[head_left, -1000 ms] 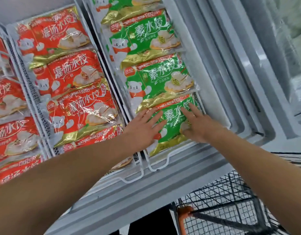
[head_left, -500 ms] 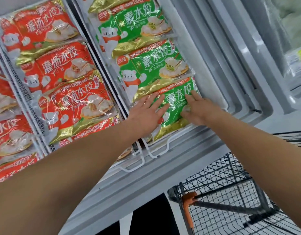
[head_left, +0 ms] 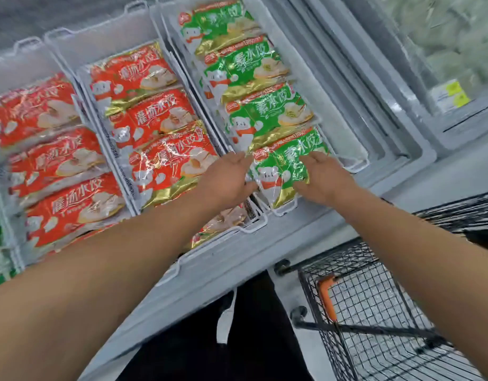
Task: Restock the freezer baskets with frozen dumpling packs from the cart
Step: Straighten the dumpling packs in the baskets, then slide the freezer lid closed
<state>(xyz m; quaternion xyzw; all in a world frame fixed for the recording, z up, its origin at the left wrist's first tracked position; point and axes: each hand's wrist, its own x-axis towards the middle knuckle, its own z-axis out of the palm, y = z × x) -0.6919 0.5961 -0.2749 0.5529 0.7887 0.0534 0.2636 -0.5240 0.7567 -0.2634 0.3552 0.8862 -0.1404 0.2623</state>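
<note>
Green and gold foil marks the nearest green pack (head_left: 285, 171), which lies at the near end of the right-hand basket (head_left: 288, 209), its lower edge just above the white wire rim. Both hands are on it. The left hand (head_left: 227, 182) takes the pack's left edge, its fingers (head_left: 241, 158) curled over the upper corner and the thumb touching the side by the printed bear. The right hand (head_left: 324, 178) takes the right side, its fingers (head_left: 310, 160) bent down onto the foil near the white lettering, and the wrapper puckers under them. Each hand is closed part way around the pack's edge, not flat; how far the fingertips reach under the pack I cannot tell.

Behind this pack, three more green packs (head_left: 265, 114) overlap like shingles up the same basket toward the far wall of the freezer (head_left: 397, 149). The middle basket (head_left: 251, 224) just beside it holds red packs (head_left: 157, 116) stacked the same way, and a further row of red ones (head_left: 53, 160) fills the basket at the left.

Below the freezer's grey front lip, at lower right, stands a black wire cart (head_left: 375, 312) with an orange handle piece (head_left: 326, 295). No packs can be made out in the part of the cart that shows. Dark clothing and a pale drawstring (head_left: 226, 317) show between the forearms.
</note>
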